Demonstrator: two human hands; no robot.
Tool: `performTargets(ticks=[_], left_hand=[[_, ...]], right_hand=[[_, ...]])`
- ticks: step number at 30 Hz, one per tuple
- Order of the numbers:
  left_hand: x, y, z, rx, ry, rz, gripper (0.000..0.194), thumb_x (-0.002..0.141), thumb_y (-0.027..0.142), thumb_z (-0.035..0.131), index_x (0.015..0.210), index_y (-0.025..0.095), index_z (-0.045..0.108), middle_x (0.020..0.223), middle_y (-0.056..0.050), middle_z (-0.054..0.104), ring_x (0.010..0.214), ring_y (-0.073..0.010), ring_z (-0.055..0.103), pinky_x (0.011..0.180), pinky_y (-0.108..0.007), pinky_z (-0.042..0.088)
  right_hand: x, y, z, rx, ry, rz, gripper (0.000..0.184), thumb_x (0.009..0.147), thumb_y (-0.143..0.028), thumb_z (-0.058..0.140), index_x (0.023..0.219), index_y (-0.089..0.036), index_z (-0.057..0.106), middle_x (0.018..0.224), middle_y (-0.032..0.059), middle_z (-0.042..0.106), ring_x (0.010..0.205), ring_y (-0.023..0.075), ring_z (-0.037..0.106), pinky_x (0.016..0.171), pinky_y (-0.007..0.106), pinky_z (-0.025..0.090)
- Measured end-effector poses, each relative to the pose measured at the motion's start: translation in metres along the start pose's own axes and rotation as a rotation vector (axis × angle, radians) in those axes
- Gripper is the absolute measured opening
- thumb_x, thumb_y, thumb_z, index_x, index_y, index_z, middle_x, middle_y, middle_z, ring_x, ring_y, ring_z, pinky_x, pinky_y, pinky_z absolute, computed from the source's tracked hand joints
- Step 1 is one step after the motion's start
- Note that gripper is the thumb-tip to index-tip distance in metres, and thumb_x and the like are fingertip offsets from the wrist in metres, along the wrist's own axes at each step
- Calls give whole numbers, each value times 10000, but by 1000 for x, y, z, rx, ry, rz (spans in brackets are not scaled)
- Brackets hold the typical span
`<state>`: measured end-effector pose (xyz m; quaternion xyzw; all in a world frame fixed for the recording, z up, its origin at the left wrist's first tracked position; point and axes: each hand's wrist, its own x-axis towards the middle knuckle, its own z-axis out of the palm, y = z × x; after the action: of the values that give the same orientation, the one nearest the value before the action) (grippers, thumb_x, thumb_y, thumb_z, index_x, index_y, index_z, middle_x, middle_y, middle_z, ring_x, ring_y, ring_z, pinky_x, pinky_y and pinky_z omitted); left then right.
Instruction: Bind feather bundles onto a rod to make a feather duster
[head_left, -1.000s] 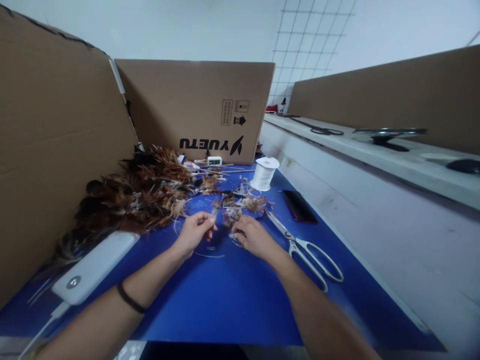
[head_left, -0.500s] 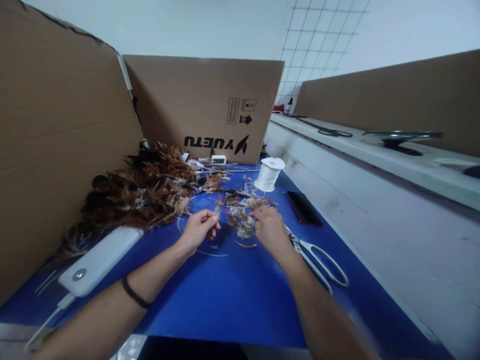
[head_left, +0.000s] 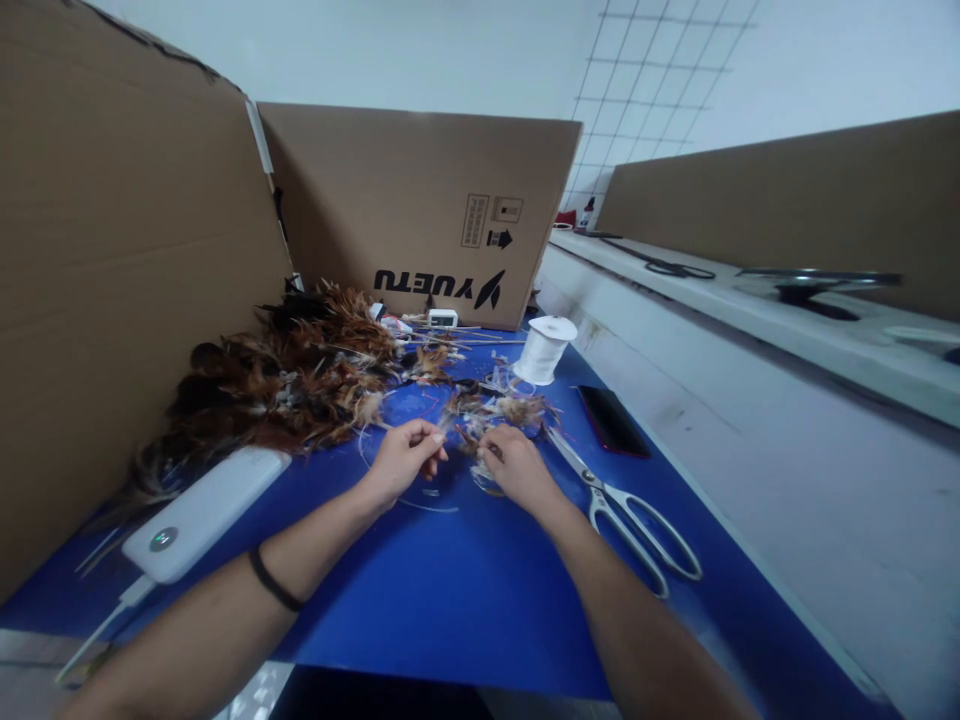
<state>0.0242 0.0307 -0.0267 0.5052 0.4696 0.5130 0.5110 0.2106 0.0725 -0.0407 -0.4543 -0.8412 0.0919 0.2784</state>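
My left hand (head_left: pixel 405 460) is closed in a pinch, with a small wispy feather (head_left: pixel 448 412) rising from its fingertips. Just to the right, my right hand (head_left: pixel 517 467) has its fingers curled together at the near edge of a loose pile of small feathers (head_left: pixel 517 408). Whatever lies between those fingers is hidden. A thin clear strand (head_left: pixel 431 508) curves over the blue table (head_left: pixel 450 600) below my left hand. Large silver scissors (head_left: pixel 600 490) lie beside my right wrist, blades pointing to the pile.
A big heap of brown and black feathers (head_left: pixel 300 370) fills the back left. A white power bank (head_left: pixel 206 510) with a cable lies in front of it. Past the pile stand a white spool (head_left: pixel 545 350) and a dark phone (head_left: pixel 611 420). Cardboard (head_left: pixel 420 200) walls the back and left.
My right hand has moved left and slightly nearer to me, uncovering the scissor blades. My left hand still pinches the feather. The whole view has shifted slightly.
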Motion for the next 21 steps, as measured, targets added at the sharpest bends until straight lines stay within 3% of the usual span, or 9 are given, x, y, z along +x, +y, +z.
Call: performTargets(ticks=[8, 15, 21], left_hand=[[-2, 2, 1, 12, -49, -13, 251, 725, 386, 608, 752, 141, 563, 559, 17, 566, 454, -82, 504, 429, -195, 424], [-6, 0, 4, 34, -162, 12, 247, 726, 379, 613, 783, 141, 580, 549, 8, 576, 473, -89, 520, 471, -209, 449], [-3, -2, 3, 97, -71, 56, 225, 711, 344, 627, 723, 120, 612, 591, -15, 609, 491, -90, 537, 481, -211, 451]], right_hand=[[-1, -9, -12, 556, -61, 228, 136, 751, -293, 527, 713, -168, 565, 555, -38, 498, 499, 100, 425, 520, 233, 347], [-5, -17, -10, 506, -151, 180, 156, 737, -278, 542, 760, -145, 620, 620, -7, 570, 548, 106, 461, 534, 231, 358], [-6, -18, -10, 499, -183, 128, 181, 747, -283, 547, 815, -159, 659, 684, 11, 632, 583, 121, 519, 576, 243, 399]])
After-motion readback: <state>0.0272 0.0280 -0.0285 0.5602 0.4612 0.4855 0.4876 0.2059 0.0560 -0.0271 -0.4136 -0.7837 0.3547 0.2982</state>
